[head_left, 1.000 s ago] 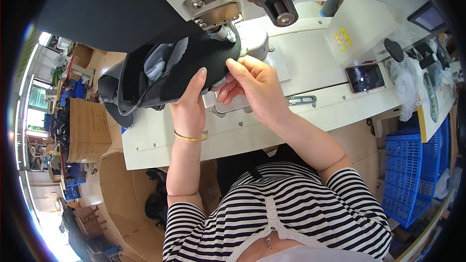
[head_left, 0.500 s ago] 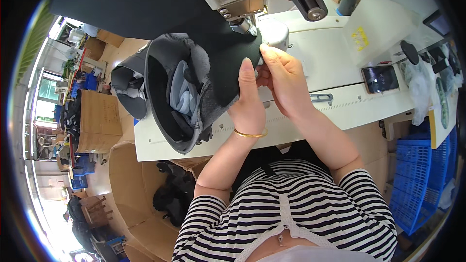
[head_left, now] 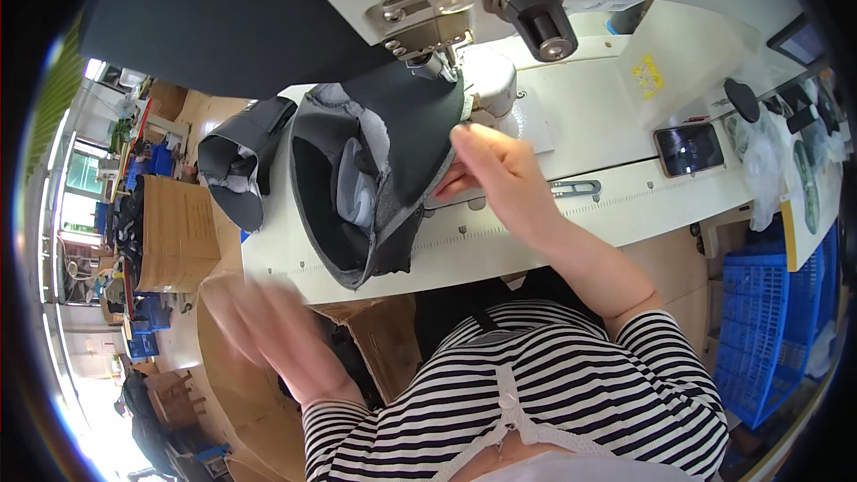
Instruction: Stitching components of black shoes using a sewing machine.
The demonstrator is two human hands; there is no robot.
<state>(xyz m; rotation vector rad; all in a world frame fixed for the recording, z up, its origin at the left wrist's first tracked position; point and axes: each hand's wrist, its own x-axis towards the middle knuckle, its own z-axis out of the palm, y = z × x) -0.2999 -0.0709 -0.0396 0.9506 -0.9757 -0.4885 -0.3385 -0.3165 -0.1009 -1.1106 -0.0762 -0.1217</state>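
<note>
A dark grey fabric piece (head_left: 412, 116) with a fuzzy cut edge and a curled, pocket-like body lies under the needle area of a sewing machine (head_left: 428, 45). My right hand (head_left: 504, 174) pinches its right edge between thumb and fingers, just below the machine's rounded white post (head_left: 489, 80). My left hand (head_left: 268, 326) is off the work, past the table's front edge at the lower left, smeared by motion; its fingers cannot be read. Left of the larger piece sits a second curled dark grey fabric piece (head_left: 234, 165).
A phone (head_left: 689, 149) lies on the white table (head_left: 357, 281), which has a ruler strip along it. A grey slotted metal piece (head_left: 576, 188) lies nearby. An open cardboard box (head_left: 228, 384) stands below left; blue plastic crates (head_left: 754, 330) stand at right.
My left hand has let go of the fabric and swung down and left. My right hand has shifted slightly left and down, along with the fabric's edge in the view.
</note>
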